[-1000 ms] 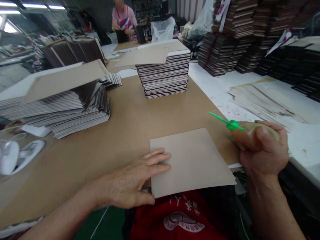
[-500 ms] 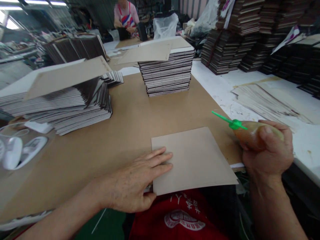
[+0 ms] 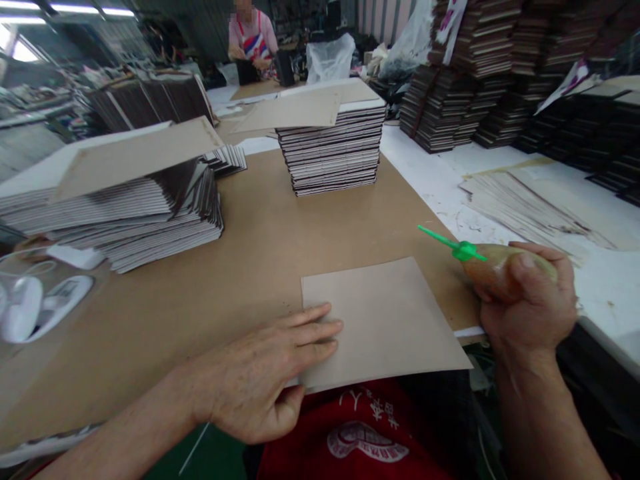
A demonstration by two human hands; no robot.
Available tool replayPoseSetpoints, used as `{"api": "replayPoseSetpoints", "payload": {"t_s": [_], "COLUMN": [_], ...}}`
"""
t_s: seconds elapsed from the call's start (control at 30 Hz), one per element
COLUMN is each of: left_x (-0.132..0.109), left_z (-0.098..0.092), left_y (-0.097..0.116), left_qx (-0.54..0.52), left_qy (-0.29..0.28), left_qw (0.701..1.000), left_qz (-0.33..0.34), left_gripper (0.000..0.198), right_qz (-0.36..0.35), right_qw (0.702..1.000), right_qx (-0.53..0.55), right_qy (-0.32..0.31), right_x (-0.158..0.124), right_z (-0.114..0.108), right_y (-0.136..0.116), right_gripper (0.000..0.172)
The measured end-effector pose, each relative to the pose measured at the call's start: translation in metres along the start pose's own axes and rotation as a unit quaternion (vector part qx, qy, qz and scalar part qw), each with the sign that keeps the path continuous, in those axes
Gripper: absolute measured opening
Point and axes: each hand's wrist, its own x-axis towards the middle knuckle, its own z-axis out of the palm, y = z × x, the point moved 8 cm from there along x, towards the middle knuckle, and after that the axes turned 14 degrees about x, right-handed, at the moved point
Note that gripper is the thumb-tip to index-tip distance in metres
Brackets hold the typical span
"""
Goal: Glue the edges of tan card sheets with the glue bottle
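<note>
While the right hand (image 3: 527, 303) is still gripping the bottle (image 3: 487, 267), the open left hand (image 3: 265, 377) is sliding lower on the card (image 3: 395, 320), pinning it.

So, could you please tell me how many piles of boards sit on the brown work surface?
3: a slumped pile at the left, a small fanned pile behind it, a tall neat stack at centre back. Others may be hidden.

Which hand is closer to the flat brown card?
Left. The left hand rests on the card at its left edge; the right hand grips a green-tipped bottle off its right side, apart.
</note>
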Motion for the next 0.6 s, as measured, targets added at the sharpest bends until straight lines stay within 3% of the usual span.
{"api": "replayPoseSetpoints", "payload": {"t_s": [0.2,0.37,0.5,0.6], "left_x": [-0.012,-0.029,-0.038,-0.044], "left_z": [0.012,0.017,0.009,0.002], "left_y": [0.008,0.003,-0.015,-0.034], "left_qx": [0.037,0.08,0.013,-0.09], "left_qy": [0.071,0.165,0.243,0.326], "left_qw": [0.997,0.983,0.967,0.933], "left_qz": [0.023,-0.009,-0.069,-0.123], "left_gripper": [0.049,0.043,0.039,0.037], "right_qz": [0.019,0.035,0.045,0.05], "right_qw": [1.0,0.999,0.999,0.999], "right_qx": [0.007,0.004,0.005,0.011], "right_qy": [-0.008,-0.009,0.004,0.011], "right_x": [-0.001,-0.002,-0.002,-0.002], "right_z": [0.002,0.001,-0.005,-0.007], "right_y": [0.001,0.002,0.004,0.004], "right_gripper": [0.021,0.022,0.023,0.024]}}
